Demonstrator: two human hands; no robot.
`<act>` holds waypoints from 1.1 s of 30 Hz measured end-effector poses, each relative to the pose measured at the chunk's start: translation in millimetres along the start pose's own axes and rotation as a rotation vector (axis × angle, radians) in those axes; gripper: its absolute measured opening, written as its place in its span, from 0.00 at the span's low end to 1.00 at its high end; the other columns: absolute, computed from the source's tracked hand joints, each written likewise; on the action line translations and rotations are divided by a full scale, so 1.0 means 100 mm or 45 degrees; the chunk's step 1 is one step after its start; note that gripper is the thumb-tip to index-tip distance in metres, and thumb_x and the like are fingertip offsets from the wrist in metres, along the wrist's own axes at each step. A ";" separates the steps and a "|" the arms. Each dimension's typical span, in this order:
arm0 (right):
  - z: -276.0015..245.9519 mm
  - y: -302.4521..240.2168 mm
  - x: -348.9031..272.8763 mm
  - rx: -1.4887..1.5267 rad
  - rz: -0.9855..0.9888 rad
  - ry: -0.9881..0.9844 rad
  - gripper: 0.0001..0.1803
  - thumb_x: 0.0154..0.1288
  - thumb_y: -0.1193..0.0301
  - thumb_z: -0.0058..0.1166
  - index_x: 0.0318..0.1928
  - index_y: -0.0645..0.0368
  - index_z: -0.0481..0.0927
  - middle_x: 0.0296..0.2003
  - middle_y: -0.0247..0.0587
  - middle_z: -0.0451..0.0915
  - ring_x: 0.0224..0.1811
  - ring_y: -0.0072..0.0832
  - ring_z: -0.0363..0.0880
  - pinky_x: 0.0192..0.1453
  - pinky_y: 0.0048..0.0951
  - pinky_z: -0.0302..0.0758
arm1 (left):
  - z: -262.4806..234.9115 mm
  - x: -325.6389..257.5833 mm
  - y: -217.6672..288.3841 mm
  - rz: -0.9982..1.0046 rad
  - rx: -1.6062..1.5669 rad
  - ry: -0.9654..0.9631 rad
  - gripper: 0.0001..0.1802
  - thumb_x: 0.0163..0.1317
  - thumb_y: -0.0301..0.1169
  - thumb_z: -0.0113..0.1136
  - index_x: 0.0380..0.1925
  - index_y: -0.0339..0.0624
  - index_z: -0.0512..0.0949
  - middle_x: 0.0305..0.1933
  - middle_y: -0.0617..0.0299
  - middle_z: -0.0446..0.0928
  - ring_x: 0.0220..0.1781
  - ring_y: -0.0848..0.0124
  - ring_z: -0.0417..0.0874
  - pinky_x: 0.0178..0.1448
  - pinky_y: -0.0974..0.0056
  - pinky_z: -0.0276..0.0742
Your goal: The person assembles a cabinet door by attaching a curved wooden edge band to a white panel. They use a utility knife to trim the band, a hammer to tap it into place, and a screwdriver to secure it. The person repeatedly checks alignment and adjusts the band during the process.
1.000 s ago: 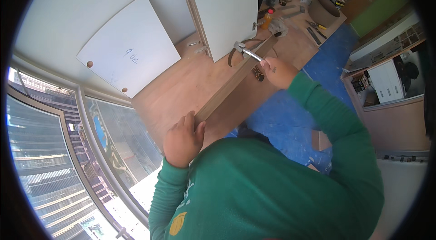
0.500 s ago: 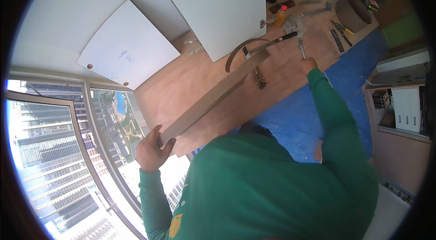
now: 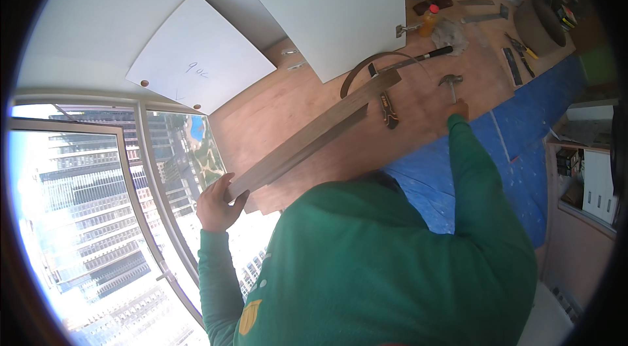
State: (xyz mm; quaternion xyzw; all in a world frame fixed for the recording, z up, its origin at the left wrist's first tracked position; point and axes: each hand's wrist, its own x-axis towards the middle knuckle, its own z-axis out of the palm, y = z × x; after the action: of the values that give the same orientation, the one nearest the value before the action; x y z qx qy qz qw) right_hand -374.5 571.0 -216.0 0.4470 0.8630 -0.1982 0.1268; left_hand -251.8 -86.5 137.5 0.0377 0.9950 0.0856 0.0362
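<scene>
My left hand (image 3: 219, 206) is closed around the near left end of a long wooden board (image 3: 307, 130), thumb on one side and fingers on the other. The board runs up and right across the wooden worktop (image 3: 248, 127). My right hand (image 3: 459, 109) grips the handle of a claw hammer (image 3: 451, 80), whose metal head is over the worktop near its right part. Beside the board's far end lies a tool with a black and orange handle (image 3: 389, 114), partly hidden by the board. A black-handled tool (image 3: 438, 53) and a curved brown strip (image 3: 356, 74) lie just beyond.
A white panel (image 3: 327, 12) stands on the worktop, and another white panel (image 3: 199, 51) leans on the left wall. An orange bottle (image 3: 429, 21), pliers (image 3: 521, 46) and a brown round container (image 3: 540, 22) sit far right. Blue sheeting (image 3: 523, 130) covers the floor; a window (image 3: 78, 202) is left.
The view has shifted, so the surroundings sit further right. My right hand has drawn the hammer nearer to me, and its head now shows clearly. My left hand stays on the board's end.
</scene>
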 end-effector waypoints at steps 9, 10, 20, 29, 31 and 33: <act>-0.16 -0.47 -0.43 0.601 -0.288 -0.553 0.15 0.81 0.59 0.57 0.51 0.58 0.86 0.42 0.41 0.84 0.38 0.39 0.87 0.50 0.42 0.87 | -0.06 -0.16 -0.06 0.010 -0.298 0.013 0.35 0.66 0.60 0.68 0.60 0.42 0.84 0.46 0.50 0.89 0.47 0.53 0.92 0.51 0.52 0.86; -0.13 -0.52 -0.56 0.656 -0.317 -0.628 0.16 0.81 0.57 0.58 0.50 0.57 0.85 0.39 0.39 0.84 0.35 0.37 0.86 0.47 0.40 0.87 | -0.06 -0.20 -0.08 -0.005 -0.432 0.021 0.39 0.69 0.64 0.63 0.60 0.39 0.84 0.47 0.49 0.89 0.49 0.52 0.92 0.54 0.51 0.86; -0.31 -1.00 -2.27 1.136 0.020 -1.410 0.25 0.80 0.47 0.57 0.62 0.53 0.81 0.51 0.44 0.86 0.43 0.35 0.88 0.48 0.43 0.86 | 0.09 -0.63 0.02 -0.088 -0.517 0.278 0.38 0.83 0.58 0.44 0.55 0.28 0.83 0.51 0.42 0.87 0.57 0.46 0.89 0.64 0.50 0.81; -0.53 -1.27 -2.42 1.476 0.083 -1.755 0.24 0.84 0.50 0.52 0.60 0.57 0.82 0.52 0.39 0.87 0.52 0.28 0.85 0.58 0.37 0.82 | 0.01 -0.68 -0.12 -0.360 -0.689 0.221 0.30 0.83 0.50 0.49 0.59 0.31 0.84 0.57 0.49 0.87 0.62 0.56 0.87 0.69 0.53 0.77; -0.47 -1.26 -2.42 1.443 0.040 -1.668 0.23 0.85 0.51 0.51 0.60 0.57 0.83 0.51 0.38 0.87 0.52 0.28 0.85 0.59 0.37 0.82 | 0.01 -0.57 -0.40 -0.586 -0.775 0.007 0.31 0.82 0.52 0.54 0.62 0.32 0.83 0.59 0.50 0.87 0.60 0.59 0.86 0.68 0.54 0.78; -0.20 -1.07 -2.23 1.423 0.058 -1.530 0.27 0.83 0.49 0.52 0.65 0.58 0.81 0.56 0.42 0.85 0.56 0.33 0.84 0.64 0.39 0.80 | 0.11 -0.59 -0.90 -0.734 -0.851 -0.199 0.31 0.82 0.54 0.55 0.66 0.36 0.81 0.62 0.52 0.86 0.63 0.62 0.85 0.69 0.56 0.77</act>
State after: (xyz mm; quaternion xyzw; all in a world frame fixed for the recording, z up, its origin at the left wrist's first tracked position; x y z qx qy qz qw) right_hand -336.1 363.1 -85.7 0.2792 0.4127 -0.8019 0.3298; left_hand -198.3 -177.7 115.0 -0.2484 0.8768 0.3857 0.1437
